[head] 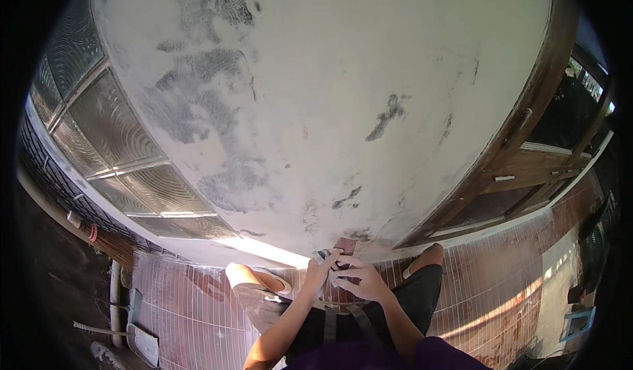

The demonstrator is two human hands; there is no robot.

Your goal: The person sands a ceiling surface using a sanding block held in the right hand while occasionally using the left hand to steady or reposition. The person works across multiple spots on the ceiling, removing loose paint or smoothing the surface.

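Close in front of my lap, both hands meet over a piece of reddish-brown sandpaper. My left hand pinches it between thumb and fingers, and a pale grey-white folded piece shows at that hand's fingertips. From the other side my right hand grips the sandpaper, its fingers bent. The fingers hide much of what lies between the hands. Just beyond stands a white painted wall, with dark grey scuffed patches on its left and smaller grey spots and cracks to the right.
Patterned glass window panes border the wall on the left. A brown wooden frame with dark glazing borders it on the right. Reddish-brown tiles cover the floor below. A dustpan lies at lower left; a light-blue frame stands at lower right.
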